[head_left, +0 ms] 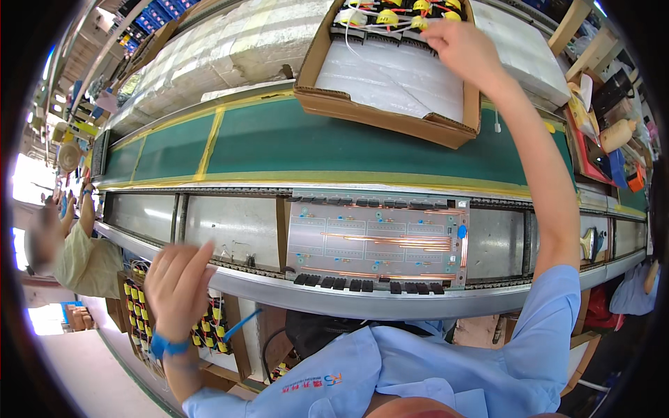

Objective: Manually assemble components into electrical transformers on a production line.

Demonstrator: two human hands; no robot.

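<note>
My right hand [465,54] reaches over the far cardboard box [390,124]. Its fingers are closed at a round yellow part [419,21] with thin wires, among several like it in black holders; exactly where the fingertips grip is hard to see. My left hand [180,285] hangs over the near rail of the track, fingers stretched out and nothing visible in them. A blue strap [169,346] is round that wrist. Between my arms lies a silver circuit panel [348,240] with copper-coloured strips, black connectors along both long edges and a blue disc-shaped part at its right end.
The panel rests on a chain track with a metal rail [411,304]. Beyond runs a green belt [265,136] with yellow tape, then white foam blocks [230,59]. More yellow parts [137,306] sit below left. Another person [90,261] stands at far left.
</note>
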